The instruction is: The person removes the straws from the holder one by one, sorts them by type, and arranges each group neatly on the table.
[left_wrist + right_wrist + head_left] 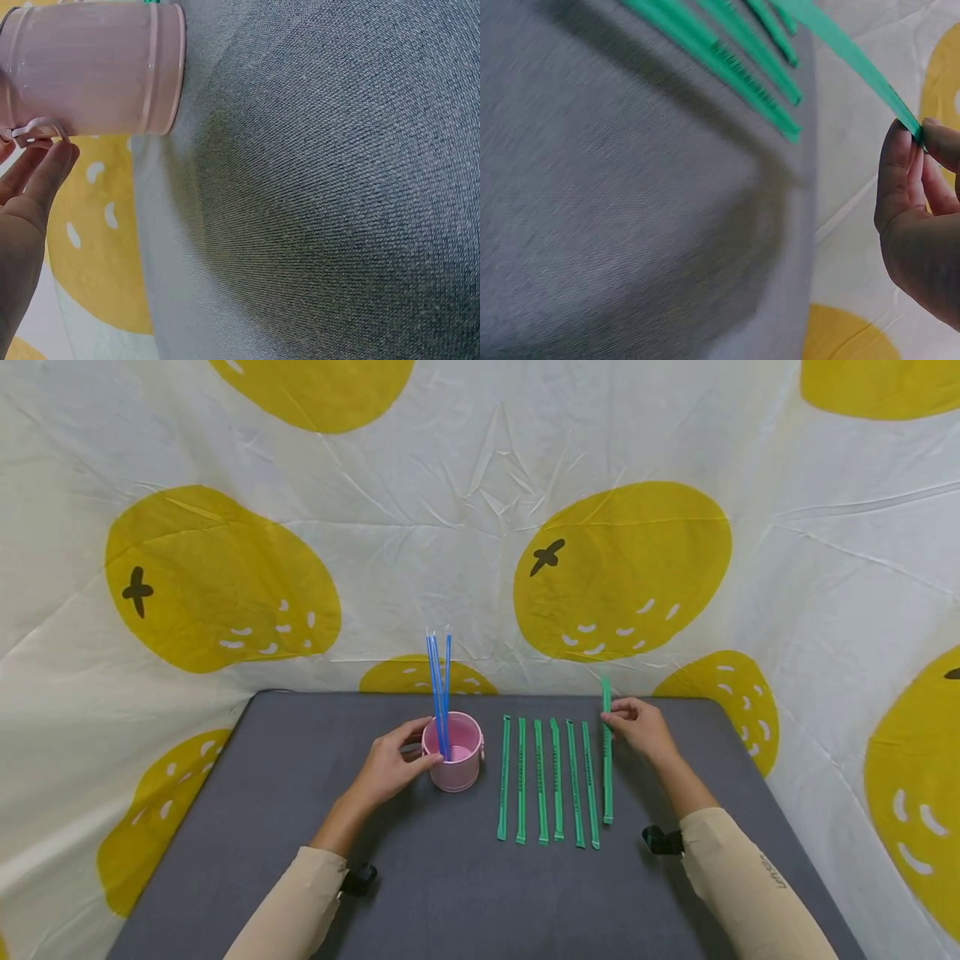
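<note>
Green stick [607, 781], right of pink bucket [455, 776], is pinched by right hand [642, 727]; off-centre grip could permit swinging. Left hand [387, 767] grips bucket.

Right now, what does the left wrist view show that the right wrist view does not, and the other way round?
Only the left wrist view shows the pink bucket and the left hand, its fingers at the bucket's side. Only the right wrist view shows the right hand pinching a green stick, and plainly shows other green sticks. Both share the grey table, the patterned cloth and some green, though the left has just a green sliver, too small to identify.
</note>
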{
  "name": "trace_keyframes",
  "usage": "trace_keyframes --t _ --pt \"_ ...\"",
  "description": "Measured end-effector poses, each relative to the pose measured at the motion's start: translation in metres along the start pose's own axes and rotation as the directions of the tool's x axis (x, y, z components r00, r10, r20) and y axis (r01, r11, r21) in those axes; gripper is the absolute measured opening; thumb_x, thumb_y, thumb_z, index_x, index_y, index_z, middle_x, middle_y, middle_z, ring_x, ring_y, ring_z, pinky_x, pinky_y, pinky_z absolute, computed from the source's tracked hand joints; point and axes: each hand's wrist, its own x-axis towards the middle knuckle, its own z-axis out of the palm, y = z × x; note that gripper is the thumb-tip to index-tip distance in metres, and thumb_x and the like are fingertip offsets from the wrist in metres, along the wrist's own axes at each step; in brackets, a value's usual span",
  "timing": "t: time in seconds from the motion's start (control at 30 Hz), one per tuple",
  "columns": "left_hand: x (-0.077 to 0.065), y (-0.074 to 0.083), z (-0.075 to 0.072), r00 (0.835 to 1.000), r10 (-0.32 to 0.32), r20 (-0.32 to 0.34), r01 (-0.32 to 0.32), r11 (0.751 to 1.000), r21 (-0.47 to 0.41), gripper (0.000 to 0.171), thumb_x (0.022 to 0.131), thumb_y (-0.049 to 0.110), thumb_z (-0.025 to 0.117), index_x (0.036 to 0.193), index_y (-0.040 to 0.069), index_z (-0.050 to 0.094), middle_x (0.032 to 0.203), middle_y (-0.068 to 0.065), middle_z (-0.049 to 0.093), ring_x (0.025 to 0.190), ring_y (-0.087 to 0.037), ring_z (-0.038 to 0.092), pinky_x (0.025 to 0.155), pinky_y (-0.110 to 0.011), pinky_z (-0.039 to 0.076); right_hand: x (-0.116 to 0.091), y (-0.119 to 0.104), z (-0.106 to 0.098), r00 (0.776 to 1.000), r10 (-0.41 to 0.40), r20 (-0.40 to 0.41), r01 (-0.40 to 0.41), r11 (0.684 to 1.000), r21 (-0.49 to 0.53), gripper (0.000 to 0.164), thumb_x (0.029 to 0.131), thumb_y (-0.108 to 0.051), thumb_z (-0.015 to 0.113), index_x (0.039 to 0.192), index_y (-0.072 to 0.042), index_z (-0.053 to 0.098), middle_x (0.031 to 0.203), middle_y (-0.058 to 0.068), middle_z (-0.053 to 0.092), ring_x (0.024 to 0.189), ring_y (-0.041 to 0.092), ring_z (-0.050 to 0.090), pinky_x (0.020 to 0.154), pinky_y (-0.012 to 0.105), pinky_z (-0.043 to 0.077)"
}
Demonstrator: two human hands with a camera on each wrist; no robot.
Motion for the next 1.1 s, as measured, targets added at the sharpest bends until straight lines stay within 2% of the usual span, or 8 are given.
trace_keyframes --t 0.1,0.23,0.43,0.6,0.9,1.1 --pt "0.000 0.000 -0.001 1.000 -0.002 0.001 0.002 1.000 0.006 0.068 0.084 0.025 0.088 0.143 0.007 0.059 0.131 -0.026 0.067 0.119 -0.043 0.068 0.096 -0.057 0.058 0.000 0.011 0.004 0.999 0.030 0.017 -0.030 1.000 0.000 0.042 0.100 -0.025 0.070 0.124 0.008 0.062 0.103 0.021 0.074 0.078 0.027 0.072 0.072 0.035 0.062" --pt "0.000 0.001 -0.001 1.000 -0.007 0.003 0.006 1.000 0.010 0.068 0.084 0.027 0.088 0.143 0.009 0.060 0.131 -0.024 0.068 0.120 -0.042 0.068 0.097 -0.055 0.058 0.000 0.022 0.010 0.995 0.086 0.046 -0.087 0.996 0.024 0.039 0.099 -0.021 0.072 0.121 0.010 0.062 0.095 0.015 0.074 0.070 0.018 0.071 0.066 0.027 0.062" --pt "0.000 0.002 -0.002 1.000 -0.013 0.002 0.013 1.000 0.009 0.067 0.085 0.029 0.087 0.144 0.012 0.059 0.132 -0.018 0.069 0.121 -0.038 0.068 0.097 -0.055 0.058 -0.004 0.029 0.016 0.987 0.145 0.073 -0.149 0.988 0.042 0.036 0.098 -0.017 0.073 0.120 0.009 0.062 0.095 0.013 0.072 0.067 0.009 0.067 0.065 0.025 0.063" --pt "0.000 0.002 -0.002 1.000 -0.021 0.001 0.021 1.000 0.013 0.067 0.085 0.028 0.087 0.144 0.011 0.059 0.131 -0.017 0.069 0.121 -0.037 0.068 0.098 -0.055 0.058 -0.007 0.034 0.020 0.985 0.147 0.087 -0.147 0.989 -0.010 0.033 0.098 -0.016 0.072 0.117 0.009 0.062 0.094 0.016 0.072 0.065 0.009 0.067 0.063 0.026 0.063" --pt "0.000 0.002 -0.002 1.000 -0.031 0.003 0.031 0.999 0.020 0.067 0.085 0.029 0.087 0.144 0.013 0.059 0.134 -0.019 0.068 0.123 -0.037 0.067 0.100 -0.046 0.059 -0.013 0.034 0.026 0.985 0.134 0.112 -0.128 0.990 -0.064 0.032 0.098 -0.017 0.072 0.117 0.008 0.064 0.091 0.015 0.072 0.065 0.012 0.067 0.063 0.030 0.064" --pt "0.000 0.001 -0.002 0.999 -0.032 -0.001 0.032 0.999 0.031 0.067 0.085 0.029 0.087 0.144 0.013 0.060 0.132 -0.016 0.069 0.121 -0.034 0.068 0.099 -0.045 0.059 -0.012 0.029 0.025 0.978 0.155 0.139 -0.147 0.987 -0.063 0.031 0.099 -0.011 0.071 0.119 0.010 0.063 0.094 0.018 0.073 0.070 0.014 0.070 0.063 0.027 0.064"
